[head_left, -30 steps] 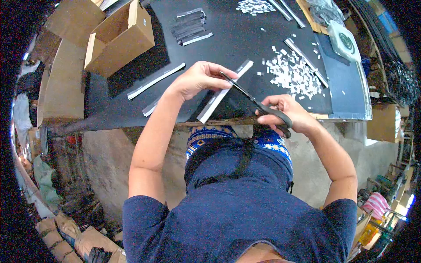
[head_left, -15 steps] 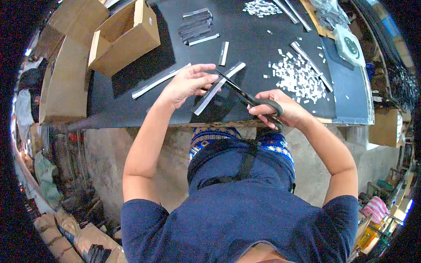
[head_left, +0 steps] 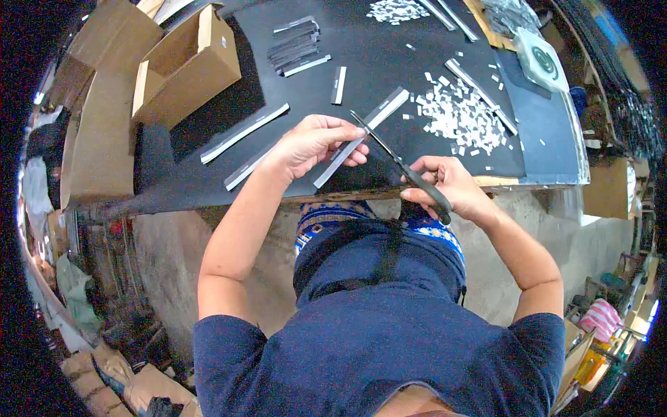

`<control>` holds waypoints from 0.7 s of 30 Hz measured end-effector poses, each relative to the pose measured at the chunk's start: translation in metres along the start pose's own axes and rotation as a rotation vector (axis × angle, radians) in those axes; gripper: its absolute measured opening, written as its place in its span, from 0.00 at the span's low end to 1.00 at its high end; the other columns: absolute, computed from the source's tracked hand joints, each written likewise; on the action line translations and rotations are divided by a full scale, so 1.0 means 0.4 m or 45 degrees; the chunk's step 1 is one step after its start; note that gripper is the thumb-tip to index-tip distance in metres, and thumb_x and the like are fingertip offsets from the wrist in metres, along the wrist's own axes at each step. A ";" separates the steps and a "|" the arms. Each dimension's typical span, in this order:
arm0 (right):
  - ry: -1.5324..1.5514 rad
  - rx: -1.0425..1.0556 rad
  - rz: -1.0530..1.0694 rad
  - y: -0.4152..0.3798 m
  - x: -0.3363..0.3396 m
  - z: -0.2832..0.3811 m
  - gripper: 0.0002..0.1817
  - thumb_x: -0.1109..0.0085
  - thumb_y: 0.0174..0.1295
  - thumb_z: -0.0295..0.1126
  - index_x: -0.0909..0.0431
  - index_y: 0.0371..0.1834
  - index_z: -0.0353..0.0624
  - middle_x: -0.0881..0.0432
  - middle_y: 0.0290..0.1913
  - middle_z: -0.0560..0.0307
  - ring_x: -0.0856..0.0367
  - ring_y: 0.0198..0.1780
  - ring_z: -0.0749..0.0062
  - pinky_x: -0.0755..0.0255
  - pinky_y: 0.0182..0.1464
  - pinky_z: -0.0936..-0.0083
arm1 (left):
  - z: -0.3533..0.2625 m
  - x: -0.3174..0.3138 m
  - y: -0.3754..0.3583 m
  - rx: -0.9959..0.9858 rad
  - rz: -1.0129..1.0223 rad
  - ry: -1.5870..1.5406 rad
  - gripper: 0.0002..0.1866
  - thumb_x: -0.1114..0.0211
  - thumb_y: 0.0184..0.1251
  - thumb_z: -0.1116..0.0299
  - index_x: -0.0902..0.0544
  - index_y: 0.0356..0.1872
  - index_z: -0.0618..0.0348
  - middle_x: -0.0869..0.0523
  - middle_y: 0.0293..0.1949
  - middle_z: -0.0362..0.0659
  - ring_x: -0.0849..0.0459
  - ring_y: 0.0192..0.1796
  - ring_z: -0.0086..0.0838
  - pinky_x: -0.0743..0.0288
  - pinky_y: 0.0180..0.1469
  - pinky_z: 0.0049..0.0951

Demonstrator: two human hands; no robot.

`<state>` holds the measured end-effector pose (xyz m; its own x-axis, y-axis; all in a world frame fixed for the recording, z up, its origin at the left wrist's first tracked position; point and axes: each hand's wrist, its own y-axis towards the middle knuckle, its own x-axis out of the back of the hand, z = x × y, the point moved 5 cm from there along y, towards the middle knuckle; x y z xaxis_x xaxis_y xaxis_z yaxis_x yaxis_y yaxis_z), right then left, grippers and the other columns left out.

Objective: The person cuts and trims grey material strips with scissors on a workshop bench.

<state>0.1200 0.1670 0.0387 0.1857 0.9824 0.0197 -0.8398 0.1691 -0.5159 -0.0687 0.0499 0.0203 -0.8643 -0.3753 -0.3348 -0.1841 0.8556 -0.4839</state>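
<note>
My left hand (head_left: 314, 147) is closed, thumb and fingers pinching a long black-and-white strip (head_left: 390, 105) that runs diagonally over the table's front part. In my right hand (head_left: 445, 186) is a pair of black-handled scissors (head_left: 398, 161), its fingers round the handles. The blades cross the strip just beyond my left fingertips and look nearly together. To the left lie another long strip (head_left: 244, 132) and one more (head_left: 246, 170), partly behind my left forearm. A short strip piece (head_left: 338, 85) rests ahead of my left hand.
Small white cut pieces (head_left: 462, 118) are heaped at the right, with a strip (head_left: 481, 96) along them. A second heap (head_left: 397, 11) is farther back. Stacked dark strips (head_left: 294, 47) lie behind my hands. An open cardboard box (head_left: 187, 62) stands left; a clear-wrapped package (head_left: 542, 59) sits right.
My left hand has shifted right and slightly nearer, now pinching the strip by the blades. The scissors have come nearer me and their blades now cross the strip. The whole view has shifted slightly.
</note>
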 end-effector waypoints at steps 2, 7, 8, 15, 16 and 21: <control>-0.010 0.001 -0.024 -0.016 0.008 -0.008 0.16 0.28 0.53 0.29 0.23 0.41 0.36 0.23 0.17 0.64 0.29 0.14 0.84 0.38 0.16 0.85 | 0.003 -0.016 0.009 -0.009 0.008 -0.004 0.12 0.36 0.67 0.66 0.19 0.42 0.68 0.13 0.35 0.49 0.12 0.33 0.29 0.17 0.39 0.25; 0.069 0.022 -0.088 -0.054 0.021 -0.030 0.19 0.26 0.52 0.33 0.23 0.41 0.35 0.24 0.16 0.66 0.29 0.14 0.86 0.41 0.15 0.84 | 0.003 -0.059 0.033 -0.009 0.019 0.050 0.11 0.35 0.66 0.67 0.18 0.40 0.67 0.13 0.33 0.48 0.13 0.32 0.29 0.17 0.38 0.25; 0.073 0.020 -0.110 -0.060 0.026 -0.036 0.19 0.26 0.52 0.33 0.23 0.41 0.35 0.24 0.16 0.66 0.29 0.14 0.86 0.41 0.15 0.84 | 0.002 -0.067 0.039 -0.015 0.023 0.065 0.10 0.35 0.66 0.68 0.18 0.39 0.67 0.13 0.33 0.48 0.13 0.32 0.29 0.17 0.37 0.25; 0.159 0.036 -0.180 -0.093 0.057 -0.072 0.17 0.25 0.51 0.33 0.22 0.38 0.38 0.24 0.16 0.68 0.28 0.15 0.87 0.40 0.16 0.85 | 0.001 -0.120 0.086 -0.017 0.104 0.107 0.11 0.34 0.65 0.67 0.18 0.39 0.67 0.13 0.33 0.48 0.13 0.31 0.28 0.17 0.37 0.24; 0.158 0.041 -0.181 -0.092 0.062 -0.074 0.17 0.25 0.52 0.33 0.22 0.38 0.38 0.24 0.16 0.67 0.28 0.15 0.87 0.40 0.16 0.85 | 0.002 -0.125 0.092 -0.007 0.124 0.103 0.11 0.34 0.65 0.67 0.18 0.39 0.67 0.13 0.33 0.48 0.13 0.31 0.28 0.17 0.37 0.24; 0.083 0.054 -0.164 -0.063 0.068 -0.062 0.20 0.24 0.51 0.37 0.23 0.38 0.37 0.23 0.16 0.65 0.28 0.14 0.86 0.40 0.16 0.84 | -0.001 -0.123 0.082 0.014 0.076 0.099 0.11 0.34 0.65 0.68 0.18 0.40 0.67 0.13 0.33 0.49 0.13 0.31 0.27 0.17 0.37 0.24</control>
<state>0.1590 0.1873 0.0309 0.3251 0.9453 0.0270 -0.8272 0.2981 -0.4762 -0.0323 0.0966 0.0211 -0.9076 -0.2944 -0.2995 -0.1262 0.8714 -0.4740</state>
